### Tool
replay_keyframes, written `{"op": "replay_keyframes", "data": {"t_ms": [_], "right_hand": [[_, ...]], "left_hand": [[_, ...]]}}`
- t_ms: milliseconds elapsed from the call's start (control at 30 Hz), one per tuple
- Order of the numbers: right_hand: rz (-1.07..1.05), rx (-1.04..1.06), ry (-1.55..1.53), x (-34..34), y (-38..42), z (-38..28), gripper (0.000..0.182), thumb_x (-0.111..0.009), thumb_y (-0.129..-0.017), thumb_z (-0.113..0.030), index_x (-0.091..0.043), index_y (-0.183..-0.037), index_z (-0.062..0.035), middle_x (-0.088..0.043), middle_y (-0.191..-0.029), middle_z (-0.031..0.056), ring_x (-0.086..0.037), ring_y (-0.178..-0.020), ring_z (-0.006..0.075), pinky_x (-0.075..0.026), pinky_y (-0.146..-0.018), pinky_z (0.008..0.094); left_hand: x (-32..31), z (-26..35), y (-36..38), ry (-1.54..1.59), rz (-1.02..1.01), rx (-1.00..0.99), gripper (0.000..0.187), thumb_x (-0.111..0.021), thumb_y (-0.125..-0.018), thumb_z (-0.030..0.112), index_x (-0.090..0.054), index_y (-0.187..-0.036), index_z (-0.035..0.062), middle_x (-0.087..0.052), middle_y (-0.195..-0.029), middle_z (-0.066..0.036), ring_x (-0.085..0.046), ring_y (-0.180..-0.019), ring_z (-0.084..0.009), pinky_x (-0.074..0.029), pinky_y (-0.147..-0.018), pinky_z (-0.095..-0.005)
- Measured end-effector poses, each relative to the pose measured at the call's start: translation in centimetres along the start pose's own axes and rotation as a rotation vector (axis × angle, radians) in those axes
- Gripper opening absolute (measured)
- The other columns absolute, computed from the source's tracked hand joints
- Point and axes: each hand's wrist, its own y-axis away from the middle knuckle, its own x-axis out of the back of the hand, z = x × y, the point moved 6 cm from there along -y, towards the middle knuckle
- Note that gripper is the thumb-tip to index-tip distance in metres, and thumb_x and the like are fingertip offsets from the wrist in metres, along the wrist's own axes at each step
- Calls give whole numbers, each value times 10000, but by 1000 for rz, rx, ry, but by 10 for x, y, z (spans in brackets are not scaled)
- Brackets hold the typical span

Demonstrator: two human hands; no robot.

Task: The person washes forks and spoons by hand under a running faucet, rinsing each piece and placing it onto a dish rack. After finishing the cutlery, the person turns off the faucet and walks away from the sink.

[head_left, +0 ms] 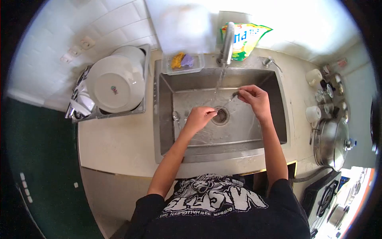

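Above the sink drain point(221, 116), both my hands are closed in a pinch. My right hand point(255, 101) grips one end of a slender utensil point(228, 102), slanting down toward my left hand. My left hand point(200, 118) pinches near its lower end; whether it is a spoon or a fork is too small to tell. Water runs from the faucet point(228, 44) into the sink point(246, 127), just behind the utensil. On the sink floor, left of my left hand, lies a spoon point(176, 117), with another piece of cutlery partly hidden by that hand.
A dish rack point(145, 79) with white plates point(115, 87) stands left. Behind the sink are a plastic container point(175, 71) with yellow and purple scrubbers and a green-yellow soap pouch point(246, 40). Mugs point(313, 114), a lidded pot point(332, 143) and a stove point(324, 199) are right.
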Motion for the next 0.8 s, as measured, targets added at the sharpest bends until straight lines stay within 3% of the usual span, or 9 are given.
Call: {"op": "replay_keyframes", "data": {"t_ms": [100, 300, 400, 433, 533, 633, 700, 767, 800], "right_hand": [[-58, -37, 39, -13, 1, 13, 165, -627, -809, -75, -618, -913, 53, -642, -839, 95, -617, -747, 126, -519, -705, 239], [-213, -75, 150, -65, 3, 32, 129, -626, -801, -30, -632, -909, 40, -643, -777, 76, -606, -683, 107, -508, -644, 221], [-252, 104, 283, -98, 11, 5, 145, -639, -803, -100, -647, -885, 20, -656, -770, 80, -609, -705, 94, -488, -633, 225], [-248, 133, 226, -107, 11, -6, 166, -634, -810, -106, -634, -941, -4, -656, -802, 66, -598, -706, 86, -473, -621, 229], [-267, 98, -321, -139, 10, -50, 190, -611, -823, -90, -605, -998, -18, -651, -839, 56, -593, -723, 80, -460, -627, 220], [-469, 99, 40, -167, -17, 1, 245, -534, -879, -127, -536, -1092, -7, -634, -889, 96, -608, -767, 118, -493, -684, 247], [-592, 27, 435, -181, -49, 97, 273, -577, -839, -171, -564, -1053, -2, -639, -943, 127, -630, -812, 196, -501, -718, 301], [-748, 251, 1061, -196, -49, 142, 338, -617, -787, -239, -588, -1030, -5, -626, -1005, 151, -615, -879, 298, -488, -773, 359], [-726, 286, 962, -200, -49, 163, 365, -623, -764, -283, -609, -1010, -14, -605, -1040, 167, -569, -948, 358, -456, -837, 394]], "left_hand": [[23, 6, 20, -200, 37, 38, 194, -665, -766, 221, -661, -835, 40, -618, -709, -130, -593, -612, -235, -441, -569, -323], [52, -20, 57, -375, 133, 106, 162, -627, -773, 182, -620, -752, 22, -608, -728, -134, -585, -706, -307, -448, -623, -390], [67, -11, 73, -355, 212, 109, 146, -646, -762, 164, -634, -780, 19, -615, -735, -125, -587, -682, -289, -458, -616, -352], [80, -1, 78, -283, 310, 83, 136, -653, -757, 149, -639, -794, 18, -619, -735, -118, -588, -667, -268, -459, -611, -334], [126, 23, 98, -83, 569, 34, 130, -675, -743, 98, -654, -842, 17, -632, -735, -91, -584, -628, -187, -459, -601, -275], [196, 56, 112, -173, 700, 35, 114, -674, -755, 74, -661, -852, 14, -634, -723, -57, -573, -633, -104, -464, -608, -252], [243, 78, 118, -158, 774, 189, 105, -667, -766, 61, -667, -863, 23, -625, -712, -44, -565, -617, -87, -465, -604, -243], [289, 101, 119, -184, 907, 147, 118, -657, -780, 86, -662, -875, 15, -612, -681, -40, -549, -586, -79, -452, -580, -238], [322, 112, 123, -225, 992, 122, 128, -652, -787, 98, -660, -881, 12, -606, -666, -38, -540, -570, -75, -446, -568, -235]]}}
